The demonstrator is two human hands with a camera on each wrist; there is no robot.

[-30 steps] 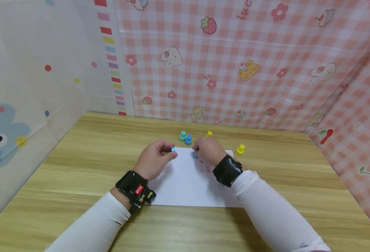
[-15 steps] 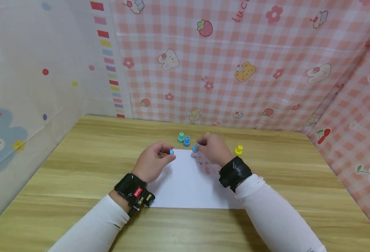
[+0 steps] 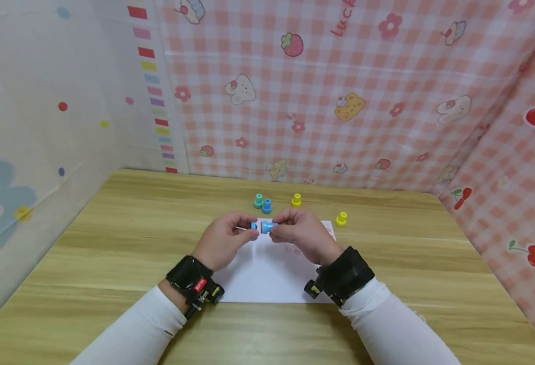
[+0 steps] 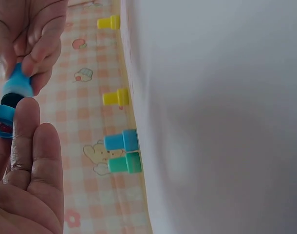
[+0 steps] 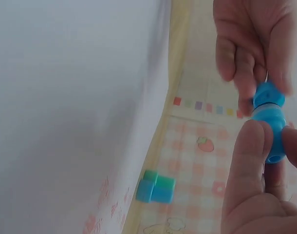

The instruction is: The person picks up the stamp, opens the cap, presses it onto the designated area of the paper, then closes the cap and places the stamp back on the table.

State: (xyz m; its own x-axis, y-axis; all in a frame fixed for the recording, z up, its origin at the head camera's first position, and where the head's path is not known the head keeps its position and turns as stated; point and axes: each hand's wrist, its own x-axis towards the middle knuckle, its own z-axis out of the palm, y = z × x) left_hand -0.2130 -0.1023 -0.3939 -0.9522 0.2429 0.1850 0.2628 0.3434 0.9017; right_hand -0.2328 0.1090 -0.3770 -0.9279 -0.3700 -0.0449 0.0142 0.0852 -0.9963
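My left hand pinches a small blue cap between thumb and fingertips. Facing it, a blue toy stamp lies sideways in the fingers of my right hand. Its dark end points at the cap; the left wrist view shows reddish ink inside that cap. Stamp and cap are very close; whether they touch I cannot tell. Both hands are above a white sheet of paper, which bears red prints near its upper right, partly hidden by the right hand.
Behind the paper stand a green stamp and a blue one side by side. One yellow stamp is farther right, another yellow stamp beyond the paper's right corner. Patterned cloth hangs behind the wooden table.
My right hand has lifted the blue stamp off the paper, turned it sideways and brought it left to the cap. The left hand keeps its pinch on the cap, nearly still.
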